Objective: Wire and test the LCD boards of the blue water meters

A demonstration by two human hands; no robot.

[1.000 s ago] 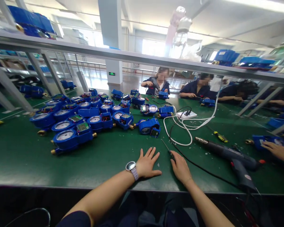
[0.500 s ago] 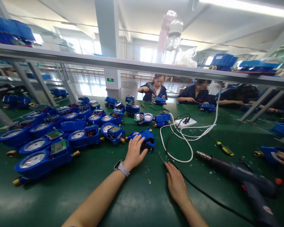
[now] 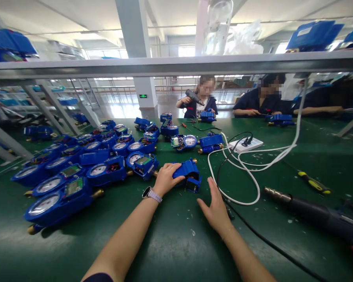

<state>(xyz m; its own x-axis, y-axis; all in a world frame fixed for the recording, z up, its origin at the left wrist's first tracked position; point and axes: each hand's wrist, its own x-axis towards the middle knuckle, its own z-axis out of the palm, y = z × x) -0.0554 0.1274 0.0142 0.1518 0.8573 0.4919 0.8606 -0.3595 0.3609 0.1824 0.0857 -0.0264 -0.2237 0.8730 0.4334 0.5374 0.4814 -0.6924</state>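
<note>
A blue water meter (image 3: 188, 169) with brass fittings lies in front of me on the green table, its small box part hanging at the near right side. My left hand (image 3: 166, 179), with a watch on its wrist, grips the meter's left side, fingers over the top and thumb along the near edge. My right hand (image 3: 216, 207) is open to the right of the meter, apart from it, thumb and fingers spread and nothing in them. Part of a dark object (image 3: 230, 211) shows beside the right hand; the hand hides the rest.
Several other blue meters (image 3: 51, 205) crowd the left side. To the right are a white power strip (image 3: 245, 145), looped white cable (image 3: 254, 192), a yellow-black screwdriver (image 3: 314, 183) and a heat gun (image 3: 308, 211). A shelf (image 3: 164, 66) crosses above; co-workers (image 3: 204, 98) sit opposite.
My right hand has let go of a thin metal rod, and its fingers have spread. My left hand now wraps further round the meter. The whole view has shifted.
</note>
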